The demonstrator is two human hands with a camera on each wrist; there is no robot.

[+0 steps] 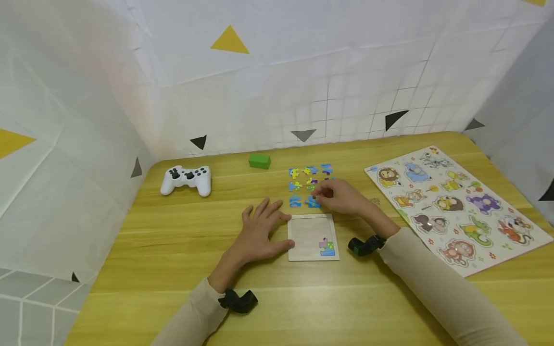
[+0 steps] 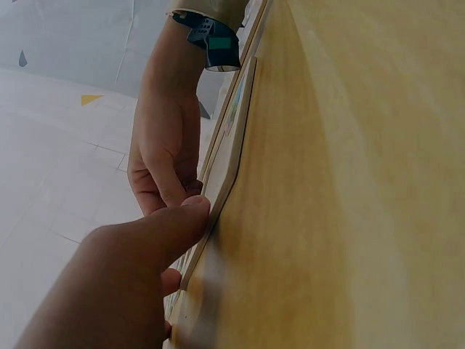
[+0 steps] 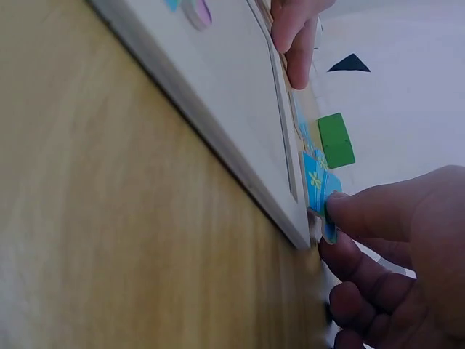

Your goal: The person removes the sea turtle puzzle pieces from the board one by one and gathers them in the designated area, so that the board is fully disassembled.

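A shallow wooden puzzle tray (image 1: pixel 313 261) lies on the table, with pink, green and blue jigsaw pieces (image 1: pixel 327 248) fitted together in its near right corner. My left hand (image 1: pixel 259 234) is spread at the tray's left side. Its thumb touches the left edge and a fingertip reaches the far left corner. Just beyond the tray, my right hand (image 1: pixel 342 197) pinches a blue jigsaw piece with yellow flowers (image 3: pixel 314 182) between thumb and finger. Several loose jigsaw pieces (image 1: pixel 295 201) lie in rows around it, some partly hidden by the right hand.
A green block (image 1: pixel 259 161) sits behind the loose pieces. At the far left lies a white game controller (image 1: pixel 186 179). To the right, a large animal puzzle board (image 1: pixel 452 211) lies slanted, beside the right forearm. White cloth walls (image 1: pixel 259 105) border the table.
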